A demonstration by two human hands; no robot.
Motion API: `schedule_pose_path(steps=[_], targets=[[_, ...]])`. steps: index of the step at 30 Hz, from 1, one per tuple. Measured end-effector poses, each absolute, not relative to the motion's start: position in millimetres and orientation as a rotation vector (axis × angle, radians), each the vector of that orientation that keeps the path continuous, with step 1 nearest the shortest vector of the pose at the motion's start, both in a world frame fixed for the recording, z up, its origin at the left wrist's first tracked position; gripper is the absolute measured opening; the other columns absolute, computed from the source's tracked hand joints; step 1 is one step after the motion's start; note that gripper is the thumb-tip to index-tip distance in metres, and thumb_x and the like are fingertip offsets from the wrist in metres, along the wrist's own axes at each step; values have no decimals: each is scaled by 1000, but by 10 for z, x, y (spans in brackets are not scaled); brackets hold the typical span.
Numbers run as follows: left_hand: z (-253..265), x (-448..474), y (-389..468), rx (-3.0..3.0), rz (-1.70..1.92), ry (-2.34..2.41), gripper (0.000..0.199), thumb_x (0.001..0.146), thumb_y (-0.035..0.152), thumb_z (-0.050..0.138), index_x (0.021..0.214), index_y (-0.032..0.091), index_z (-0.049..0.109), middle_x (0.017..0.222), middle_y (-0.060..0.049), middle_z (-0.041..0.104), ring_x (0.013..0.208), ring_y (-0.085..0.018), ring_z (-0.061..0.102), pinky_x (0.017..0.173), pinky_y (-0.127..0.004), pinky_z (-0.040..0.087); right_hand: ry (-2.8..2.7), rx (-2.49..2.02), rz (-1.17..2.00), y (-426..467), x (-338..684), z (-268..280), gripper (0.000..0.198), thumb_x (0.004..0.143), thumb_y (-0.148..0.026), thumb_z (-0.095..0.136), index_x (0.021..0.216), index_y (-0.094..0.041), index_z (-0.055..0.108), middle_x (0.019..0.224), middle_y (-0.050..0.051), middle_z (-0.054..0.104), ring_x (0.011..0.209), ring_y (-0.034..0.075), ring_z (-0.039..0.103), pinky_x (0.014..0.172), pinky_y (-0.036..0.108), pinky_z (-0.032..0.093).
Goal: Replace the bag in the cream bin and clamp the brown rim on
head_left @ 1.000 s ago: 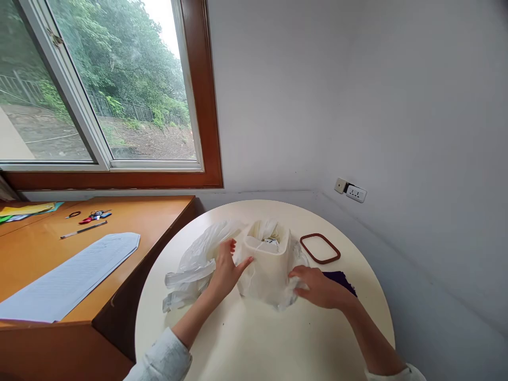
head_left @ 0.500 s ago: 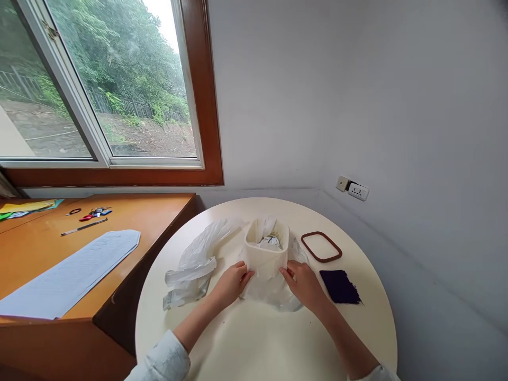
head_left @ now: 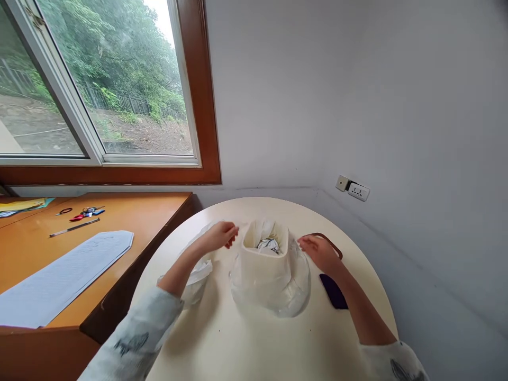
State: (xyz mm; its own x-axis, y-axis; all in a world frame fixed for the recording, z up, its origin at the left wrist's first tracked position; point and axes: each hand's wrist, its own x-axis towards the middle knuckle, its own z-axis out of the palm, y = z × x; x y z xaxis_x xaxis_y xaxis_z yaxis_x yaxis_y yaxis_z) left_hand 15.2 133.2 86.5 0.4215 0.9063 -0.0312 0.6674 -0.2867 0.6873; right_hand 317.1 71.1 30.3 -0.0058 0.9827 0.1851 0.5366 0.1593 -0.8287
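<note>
A person's bare hands flank a cream container point(head_left: 257, 269), standing upright near the middle of a round, pale table point(head_left: 270, 349). Translucent plastic point(head_left: 300, 291) drapes over its rim and billows around its base; a crumpled white item with dark markings point(head_left: 269, 245) shows inside. The left hand point(head_left: 217, 236), fingers curled, hovers above a heaped plastic bag point(head_left: 198, 278) — whether its fingertips pinch anything cannot be told. The right hand point(head_left: 320, 254), fingers loosely extended and gripping nothing visible, sits just beside the plastic, partly covering a reddish-brown frame point(head_left: 337, 248). The right forearm point(head_left: 367, 301) overlaps a dark purple cloth point(head_left: 333, 292). Papers point(head_left: 79, 275) and a pen point(head_left: 74, 227) lie on a wooden desk point(head_left: 151, 211).
</note>
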Motion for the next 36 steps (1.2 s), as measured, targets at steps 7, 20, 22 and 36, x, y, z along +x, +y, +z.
schedule_pose_path(steps=[7,20,22,36], targets=[[812,722,1879,2175,451,1391,43,75,51,45,57,14,57,53,-3,54,51,-14,50,49,-25,37,-1853,-1573,725,1288,2946,710,50,78,-46,52,119,-18,54,113,10,60,91,18,59,76,27,44],[756,821,1853,2430,675,1525,30,81,27,38,65,15,60,64,-7,62,60,-17,51,56,-26,32,-2007,-1631,431,1408,2819,700,30,81,-35,46,74,-17,69,63,3,63,61,14,51,56,23,32],[803,777,1817,2431,667,1563,28,80,26,38,63,16,58,62,-8,60,59,-18,51,54,-26,30,-2014,-1639,383,1393,2825,702,31,83,-34,44,71,-18,67,62,2,62,60,13,50,56,23,31],[941,256,1633,2311,338,1564,28,72,28,45,47,19,37,49,1,47,45,-11,38,45,-24,27,-1978,-1780,270,1400,2903,735,31,86,-30,38,70,-19,62,68,6,62,62,16,53,55,25,31]])
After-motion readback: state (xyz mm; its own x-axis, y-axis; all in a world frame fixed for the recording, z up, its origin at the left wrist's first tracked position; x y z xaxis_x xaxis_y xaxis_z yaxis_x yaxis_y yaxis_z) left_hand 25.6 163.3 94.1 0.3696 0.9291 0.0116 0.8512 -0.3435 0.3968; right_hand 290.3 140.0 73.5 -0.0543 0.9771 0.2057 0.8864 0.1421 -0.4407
